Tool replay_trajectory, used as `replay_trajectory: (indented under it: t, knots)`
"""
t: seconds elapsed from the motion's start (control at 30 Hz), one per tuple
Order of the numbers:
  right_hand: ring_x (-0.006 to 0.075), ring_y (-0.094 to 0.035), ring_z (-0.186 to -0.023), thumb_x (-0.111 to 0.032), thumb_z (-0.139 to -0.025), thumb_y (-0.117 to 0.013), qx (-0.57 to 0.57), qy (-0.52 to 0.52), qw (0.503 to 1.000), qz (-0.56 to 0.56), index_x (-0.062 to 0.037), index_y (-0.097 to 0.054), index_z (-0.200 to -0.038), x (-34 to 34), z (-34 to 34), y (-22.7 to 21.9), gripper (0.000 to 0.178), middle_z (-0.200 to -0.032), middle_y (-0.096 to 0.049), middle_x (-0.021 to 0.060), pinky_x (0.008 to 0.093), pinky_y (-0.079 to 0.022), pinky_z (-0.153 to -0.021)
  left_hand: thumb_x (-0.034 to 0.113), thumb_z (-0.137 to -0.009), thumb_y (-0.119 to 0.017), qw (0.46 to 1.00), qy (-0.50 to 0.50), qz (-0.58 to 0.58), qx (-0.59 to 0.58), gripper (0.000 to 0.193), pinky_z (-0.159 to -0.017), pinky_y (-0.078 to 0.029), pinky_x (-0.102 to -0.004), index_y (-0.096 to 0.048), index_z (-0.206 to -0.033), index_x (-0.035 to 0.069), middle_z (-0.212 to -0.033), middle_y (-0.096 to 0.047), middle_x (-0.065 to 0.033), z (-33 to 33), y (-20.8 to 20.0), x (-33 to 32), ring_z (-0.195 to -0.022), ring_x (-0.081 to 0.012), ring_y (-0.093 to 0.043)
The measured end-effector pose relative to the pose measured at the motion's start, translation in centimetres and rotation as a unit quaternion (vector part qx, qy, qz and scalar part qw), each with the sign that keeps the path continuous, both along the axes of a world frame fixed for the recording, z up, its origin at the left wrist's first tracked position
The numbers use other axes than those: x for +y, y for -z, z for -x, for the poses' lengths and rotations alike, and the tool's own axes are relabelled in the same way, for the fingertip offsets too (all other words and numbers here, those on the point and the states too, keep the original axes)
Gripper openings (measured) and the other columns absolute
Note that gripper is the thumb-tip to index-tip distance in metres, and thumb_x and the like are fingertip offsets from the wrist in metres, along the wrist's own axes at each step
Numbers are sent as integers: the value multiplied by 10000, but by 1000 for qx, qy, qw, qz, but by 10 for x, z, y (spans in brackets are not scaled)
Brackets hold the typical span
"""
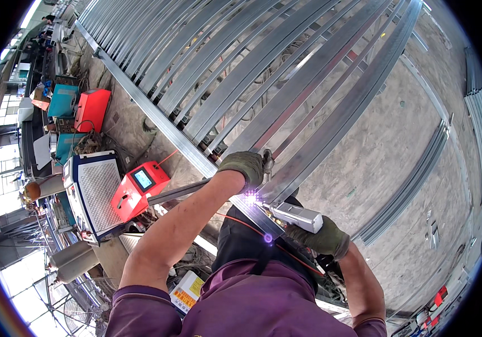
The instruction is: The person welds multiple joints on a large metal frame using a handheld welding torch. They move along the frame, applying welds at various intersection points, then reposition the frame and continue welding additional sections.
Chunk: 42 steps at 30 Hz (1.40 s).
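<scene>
My right hand [325,240], in a dark green work glove, grips a silver handheld welding gun [297,217]. The gun's tip meets a bright violet-white spark at the corner of a galvanized steel frame [165,124], where a long bar [339,121] joins the edge rail. My left hand [243,169], gloved alike, is closed just above the spark. A small grey metal piece [268,162] sticks out beside its fingers; its kind is hard to make out. Parallel steel bars run away from me across the frame.
On the left stand a red box with a screen [143,181], a white-and-blue cabinet [96,194] and red and teal machines [92,110]. An orange cable [241,222] crosses near my waist. A bundle of steel profiles [415,180] lies on the concrete floor at right.
</scene>
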State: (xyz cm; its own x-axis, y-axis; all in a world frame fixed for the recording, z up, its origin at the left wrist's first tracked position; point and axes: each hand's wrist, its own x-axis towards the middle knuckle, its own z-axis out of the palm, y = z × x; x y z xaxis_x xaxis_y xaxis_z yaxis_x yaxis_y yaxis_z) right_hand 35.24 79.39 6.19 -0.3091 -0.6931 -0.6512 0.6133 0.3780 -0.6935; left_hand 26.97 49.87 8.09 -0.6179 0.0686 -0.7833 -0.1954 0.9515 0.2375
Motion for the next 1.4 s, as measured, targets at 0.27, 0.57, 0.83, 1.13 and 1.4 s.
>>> replay_trajectory:
  t: [0.27,0.57,0.83,1.13,1.4]
  knots:
    - [199,-705,-1108,-339,-1009,-709,-6,-70,997,-42,-76,-592,-1385,-5,13,-24,474,-1214,-726,93,296,-583,-957,243,-960,-575,1000,1,-1,-21,315,-900,-535,-409,-767,-1083,26,-1045,-752,-174,-2,16,-3,-1016,-301,-715]
    - [193,-684,-1145,-294,-1038,-665,3,-80,996,-34,-65,-560,-1408,-11,19,-41,448,-1254,-702,97,282,-574,-999,252,-971,-556,1000,-16,-16,6,328,-879,-539,-412,-763,-1097,31,-1019,-756,-159,-8,24,-5,-970,-304,-715]
    - [192,-678,-1157,-283,-1047,-649,34,-100,994,-36,-34,-553,-1402,-6,16,-37,444,-1260,-696,108,284,-571,-1018,293,-965,-516,1000,12,6,18,371,-906,-554,-439,-757,-1116,55,-1097,-756,-179,-1,9,-1,-1052,-355,-721]
    - [190,-679,-1164,-229,-1038,-660,1,-68,997,-42,-21,-555,-1388,-4,16,-42,420,-1256,-699,104,279,-573,-1020,234,-906,-628,1000,3,7,11,276,-867,-560,-443,-774,-1048,47,-1000,-764,-180,-1,6,-1,-986,-344,-741]
    - [179,-672,-1171,-224,-1052,-629,-24,-41,999,-9,-27,-552,-1386,-1,13,-37,395,-1265,-685,102,277,-575,-1026,251,-921,-610,999,17,21,-26,294,-865,-564,-456,-783,-1058,58,-1001,-767,-178,4,3,1,-978,-341,-747]
